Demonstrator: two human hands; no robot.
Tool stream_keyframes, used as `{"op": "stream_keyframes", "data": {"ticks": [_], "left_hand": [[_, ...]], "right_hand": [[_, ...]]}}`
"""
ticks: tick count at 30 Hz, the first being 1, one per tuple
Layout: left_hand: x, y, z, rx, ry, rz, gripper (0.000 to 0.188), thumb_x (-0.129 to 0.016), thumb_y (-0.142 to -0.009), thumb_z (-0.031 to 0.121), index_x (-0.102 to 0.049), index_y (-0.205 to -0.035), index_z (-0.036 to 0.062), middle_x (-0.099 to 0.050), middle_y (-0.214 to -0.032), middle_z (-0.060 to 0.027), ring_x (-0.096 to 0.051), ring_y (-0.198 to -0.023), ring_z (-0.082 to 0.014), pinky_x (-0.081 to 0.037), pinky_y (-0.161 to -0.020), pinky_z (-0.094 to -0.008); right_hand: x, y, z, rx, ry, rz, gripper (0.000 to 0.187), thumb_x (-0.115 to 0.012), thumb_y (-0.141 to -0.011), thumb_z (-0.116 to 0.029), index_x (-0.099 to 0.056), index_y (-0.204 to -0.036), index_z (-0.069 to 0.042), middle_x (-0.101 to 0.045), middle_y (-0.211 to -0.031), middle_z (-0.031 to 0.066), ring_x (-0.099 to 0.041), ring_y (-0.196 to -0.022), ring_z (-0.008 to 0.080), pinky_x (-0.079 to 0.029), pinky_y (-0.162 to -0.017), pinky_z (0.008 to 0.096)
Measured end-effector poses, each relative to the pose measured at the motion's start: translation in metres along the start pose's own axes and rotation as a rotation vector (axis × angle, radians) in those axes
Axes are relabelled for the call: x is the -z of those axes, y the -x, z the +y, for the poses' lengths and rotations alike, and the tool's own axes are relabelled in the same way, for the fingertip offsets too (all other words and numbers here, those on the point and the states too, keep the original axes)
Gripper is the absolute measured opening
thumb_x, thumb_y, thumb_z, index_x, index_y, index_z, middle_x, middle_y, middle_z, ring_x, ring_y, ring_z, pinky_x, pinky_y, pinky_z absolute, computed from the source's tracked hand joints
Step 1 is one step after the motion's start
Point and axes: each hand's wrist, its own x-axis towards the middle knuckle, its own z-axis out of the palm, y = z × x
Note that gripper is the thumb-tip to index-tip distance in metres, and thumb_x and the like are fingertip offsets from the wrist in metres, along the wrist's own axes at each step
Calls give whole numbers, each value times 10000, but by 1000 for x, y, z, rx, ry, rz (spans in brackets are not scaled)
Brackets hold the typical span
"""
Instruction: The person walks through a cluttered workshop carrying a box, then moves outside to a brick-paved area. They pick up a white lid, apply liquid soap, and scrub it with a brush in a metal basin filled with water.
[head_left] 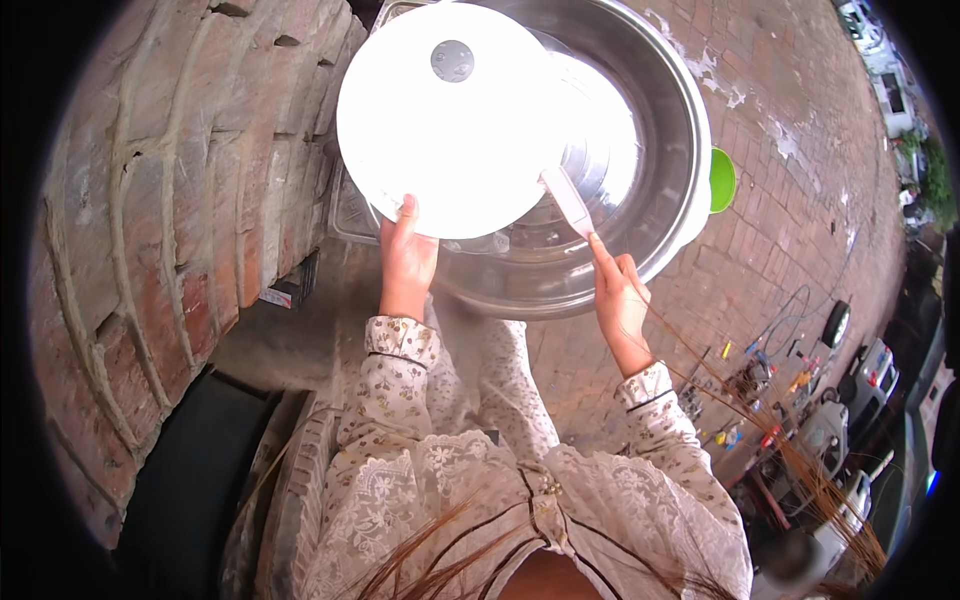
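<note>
My left hand [405, 262] grips the near edge of a flat round white disc [440, 140], thumb on top. Glare washes out its face, so I cannot tell whether it is a lid or a board; a grey wet-looking circle [452, 61] shows near its far edge. My right hand [620, 300] is closed round the end of a pale-handled brush [568, 203]. The far end of the brush meets the disc's right edge, and its head is lost in glare. Beneath both lies a large steel basin [692, 140], with the disc covering its left part.
A metal tray [347, 215] stands left of the basin, beside a brick wall [190, 170]. Behind the basin's right side shows a green bowl [721, 180]. Brick paving [770, 230] has wet patches. Scattered tools [755, 375] and parked vehicles [825, 430] lie farther right.
</note>
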Motion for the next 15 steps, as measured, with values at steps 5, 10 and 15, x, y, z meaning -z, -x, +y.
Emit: {"op": "stream_keyframes", "data": {"ticks": [5, 10, 15], "left_hand": [[14, -6, 12, 135, -284, 89, 419, -524, -935, 280, -457, -1232, -8, -539, -1188, -89, -530, -1077, -183, -428, -926, -354], [12, -22, 17, 324, -273, 27, 555, -452, -944, 418, -422, -1276, -26, -508, -1249, -105, -504, -1129, -191, -407, -964, -341], [16, -18, 18, 413, -208, 15, 704, -430, -908, 533, -347, -1356, -3, -448, -1339, -127, -452, -1209, -229, -374, -1012, -363]], "right_hand": [[1, -23, 10, 81, -323, 247, 363, -537, -888, -71, -553, -1246, -130, -573, -840, 81, -582, -780, 215, -466, -726, 318], [-1, -67, 16, -97, -451, 274, 461, -612, -861, -129, -481, -1291, -28, -611, -1011, 117, -584, -920, 199, -442, -852, 306], [-13, -62, 28, -247, -780, 235, 511, -593, -884, -147, -398, -1323, 28, -561, -1155, 146, -560, -1009, 183, -439, -880, 282]]}}
